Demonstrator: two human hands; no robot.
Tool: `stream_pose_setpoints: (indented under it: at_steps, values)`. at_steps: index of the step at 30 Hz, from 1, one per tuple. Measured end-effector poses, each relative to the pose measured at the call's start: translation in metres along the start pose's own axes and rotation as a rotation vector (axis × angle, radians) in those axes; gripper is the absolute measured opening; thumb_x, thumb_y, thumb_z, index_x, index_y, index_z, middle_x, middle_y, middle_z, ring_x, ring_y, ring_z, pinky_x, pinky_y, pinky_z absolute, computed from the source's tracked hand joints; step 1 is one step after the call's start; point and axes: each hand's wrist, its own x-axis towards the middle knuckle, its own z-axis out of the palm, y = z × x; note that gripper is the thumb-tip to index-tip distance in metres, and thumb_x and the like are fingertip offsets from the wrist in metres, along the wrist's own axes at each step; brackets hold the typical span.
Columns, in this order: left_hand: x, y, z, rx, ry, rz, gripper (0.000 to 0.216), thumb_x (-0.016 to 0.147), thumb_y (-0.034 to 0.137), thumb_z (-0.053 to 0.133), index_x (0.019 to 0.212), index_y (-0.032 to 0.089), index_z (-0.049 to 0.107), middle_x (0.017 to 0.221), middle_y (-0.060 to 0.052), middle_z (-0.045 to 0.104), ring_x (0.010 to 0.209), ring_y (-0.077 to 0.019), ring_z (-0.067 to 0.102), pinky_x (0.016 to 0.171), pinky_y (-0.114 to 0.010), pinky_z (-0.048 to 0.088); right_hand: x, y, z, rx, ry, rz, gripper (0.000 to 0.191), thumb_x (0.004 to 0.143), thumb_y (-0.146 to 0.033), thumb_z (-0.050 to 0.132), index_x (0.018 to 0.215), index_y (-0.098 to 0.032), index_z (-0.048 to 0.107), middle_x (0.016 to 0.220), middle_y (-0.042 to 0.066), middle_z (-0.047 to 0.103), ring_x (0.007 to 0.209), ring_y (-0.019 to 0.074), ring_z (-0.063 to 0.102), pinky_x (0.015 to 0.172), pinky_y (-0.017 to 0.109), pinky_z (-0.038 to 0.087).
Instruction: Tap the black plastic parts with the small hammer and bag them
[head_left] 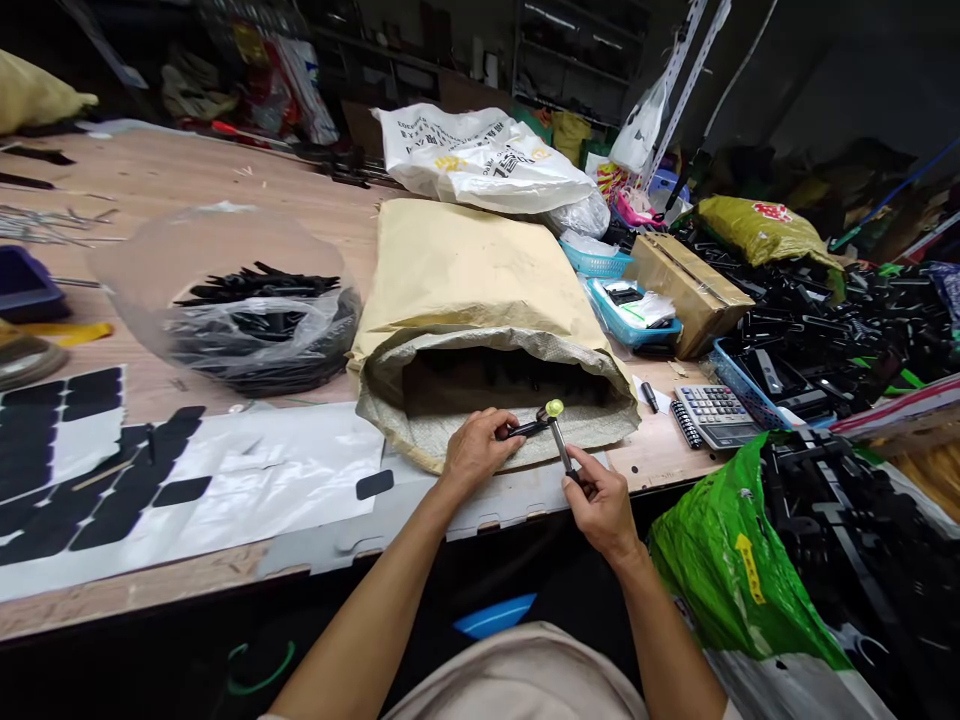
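Note:
My left hand [480, 445] pinches a short black bar-shaped part [529, 429] in front of the mouth of a tan woven sack [469, 265]. In my right hand [604, 508], the fingers close on the dark lower end of a slim silver rod [561, 447]. The bar and the rod meet at a small yellow-green round piece [554, 408]; whether they are joined there I cannot tell. The sack lies on its side with its rim rolled back, and dark shapes show dimly inside.
Left of the sack, a clear plastic bag [300, 345] holds black parts. Black rounded pads [112, 520] lie on white sheets. At right are a calculator [712, 412], blue baskets [634, 315], a cardboard box [686, 290] and a green bag [712, 530] beside heaped black parts.

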Motion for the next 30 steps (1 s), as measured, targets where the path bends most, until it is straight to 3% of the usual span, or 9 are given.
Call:
stream_pose_setpoints:
  at_steps: [5, 9, 20, 26, 30]
  values:
    - [0.005, 0.003, -0.004, 0.003, -0.044, -0.018, 0.013, 0.077, 0.032, 0.067, 0.088, 0.024, 0.069, 0.079, 0.002, 0.063, 0.079, -0.0171, 0.053, 0.067, -0.028, 0.036, -0.002, -0.005, 0.002, -0.094, 0.005, -0.112, 0.048, 0.085, -0.022, 0.057, 0.132, -0.02, 0.066, 0.064, 0.0, 0.061, 0.048, 0.0136, 0.047, 0.051, 0.026, 0.044]
    - [0.008, 0.004, -0.007, -0.01, -0.074, -0.04, 0.015, 0.078, 0.034, 0.066, 0.088, 0.024, 0.071, 0.079, 0.001, 0.064, 0.078, -0.0171, 0.056, 0.064, -0.027, 0.035, 0.0, -0.003, 0.003, -0.126, 0.013, -0.112, 0.047, 0.084, -0.021, 0.058, 0.129, -0.023, 0.068, 0.066, 0.002, 0.066, 0.052, 0.0157, 0.054, 0.056, 0.027, 0.049]
    - [0.009, 0.004, -0.01, 0.002, -0.089, -0.023, 0.017, 0.078, 0.033, 0.065, 0.089, 0.022, 0.072, 0.081, 0.001, 0.064, 0.077, -0.0162, 0.057, 0.065, -0.027, 0.037, 0.002, -0.006, 0.003, -0.185, -0.012, -0.092, 0.047, 0.084, -0.021, 0.058, 0.129, -0.019, 0.068, 0.063, 0.0, 0.064, 0.048, 0.0144, 0.051, 0.056, 0.028, 0.047]
    - [0.009, 0.003, -0.01, 0.001, -0.079, -0.012, 0.016, 0.077, 0.033, 0.066, 0.088, 0.024, 0.073, 0.079, 0.001, 0.065, 0.077, -0.0166, 0.057, 0.065, -0.027, 0.037, 0.004, -0.014, 0.001, -0.11, -0.03, -0.063, 0.046, 0.084, -0.022, 0.058, 0.129, -0.017, 0.068, 0.061, -0.002, 0.059, 0.044, 0.0108, 0.044, 0.046, 0.024, 0.038]
    - [0.009, 0.003, -0.009, -0.003, -0.071, -0.016, 0.015, 0.077, 0.032, 0.067, 0.087, 0.024, 0.073, 0.078, 0.001, 0.064, 0.076, -0.0159, 0.056, 0.064, -0.026, 0.037, 0.004, -0.018, 0.005, -0.086, -0.046, -0.123, 0.048, 0.083, -0.02, 0.059, 0.13, -0.022, 0.068, 0.066, 0.0, 0.064, 0.048, 0.0135, 0.05, 0.053, 0.026, 0.046]
